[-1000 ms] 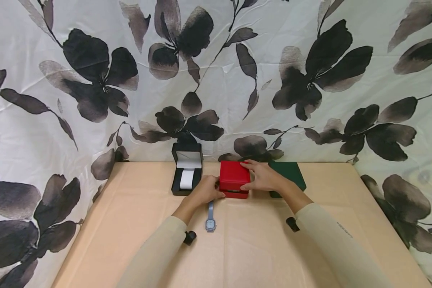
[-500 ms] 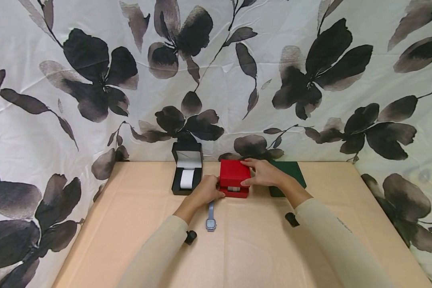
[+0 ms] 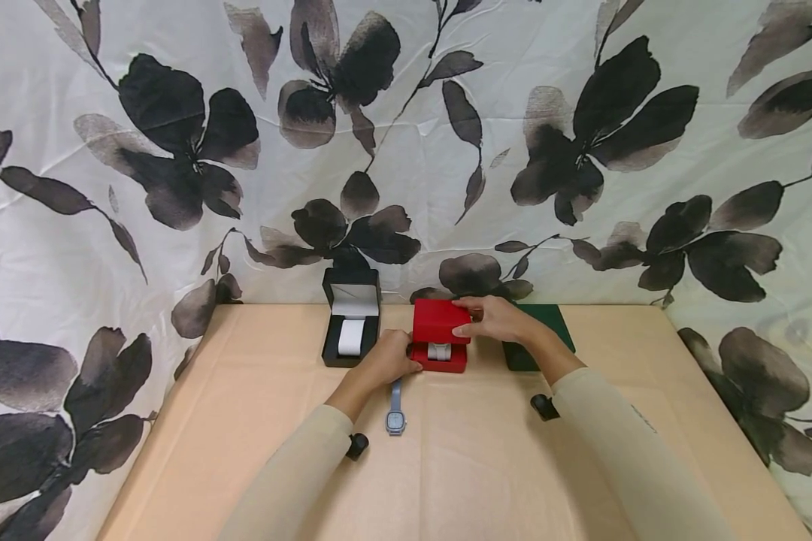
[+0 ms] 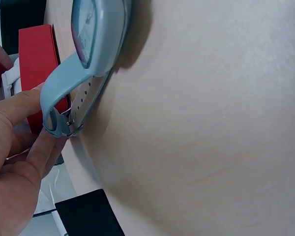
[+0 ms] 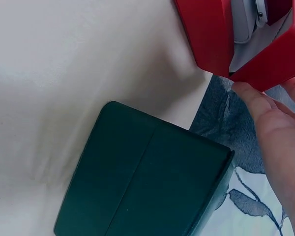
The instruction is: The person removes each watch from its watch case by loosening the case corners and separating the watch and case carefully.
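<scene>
Near the worktop's (image 3: 487, 466) back edge, the left hand (image 3: 384, 358) gripped the red box (image 3: 440, 333) low down while the right hand (image 3: 495, 318) pinched its part-raised lid (image 3: 438, 315), apparently opening it, so the next move seemed to call for swinging that lid farther back.

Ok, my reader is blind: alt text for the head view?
Left hand and right hand hold a partly open red watch box between an open black watch box and a dark green box; a blue wristwatch lies in front.
</scene>
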### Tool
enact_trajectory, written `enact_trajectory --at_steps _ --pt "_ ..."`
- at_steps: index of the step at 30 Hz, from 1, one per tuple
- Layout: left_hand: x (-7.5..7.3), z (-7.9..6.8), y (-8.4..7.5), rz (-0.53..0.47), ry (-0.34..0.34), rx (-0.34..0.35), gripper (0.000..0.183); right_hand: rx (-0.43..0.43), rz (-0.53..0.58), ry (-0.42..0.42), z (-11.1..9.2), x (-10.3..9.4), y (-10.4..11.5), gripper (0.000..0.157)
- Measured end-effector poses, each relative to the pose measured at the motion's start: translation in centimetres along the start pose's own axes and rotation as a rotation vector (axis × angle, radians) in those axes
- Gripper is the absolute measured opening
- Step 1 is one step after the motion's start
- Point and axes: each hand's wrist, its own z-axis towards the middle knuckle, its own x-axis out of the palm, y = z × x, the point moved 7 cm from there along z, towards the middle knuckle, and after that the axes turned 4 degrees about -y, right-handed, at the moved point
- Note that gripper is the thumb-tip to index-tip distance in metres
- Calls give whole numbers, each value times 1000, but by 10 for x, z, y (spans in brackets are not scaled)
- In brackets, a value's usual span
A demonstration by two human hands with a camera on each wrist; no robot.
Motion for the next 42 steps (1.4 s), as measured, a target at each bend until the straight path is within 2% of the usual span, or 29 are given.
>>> enact_trajectory --at_steps 12,20,28,31,39,42 --pt "1 5 1 46 -19 14 38 24 25 27 8 -7 0 77" --pt "1 6 -1 42 -19 -22 44 12 31 52 16 -14 -1 75" --pt "4 9 -7 36 -37 -21 38 18 110 52 21 -19 -8 73" --pt "3 10 -8 41 -43 -18 38 16 105 49 21 -21 -6 72" --pt "1 12 -4 25 -54 -18 35 12 140 49 28 -26 -1 70" --pt "2 12 -1 20 -53 -28 41 22 153 56 32 -25 -1 73"
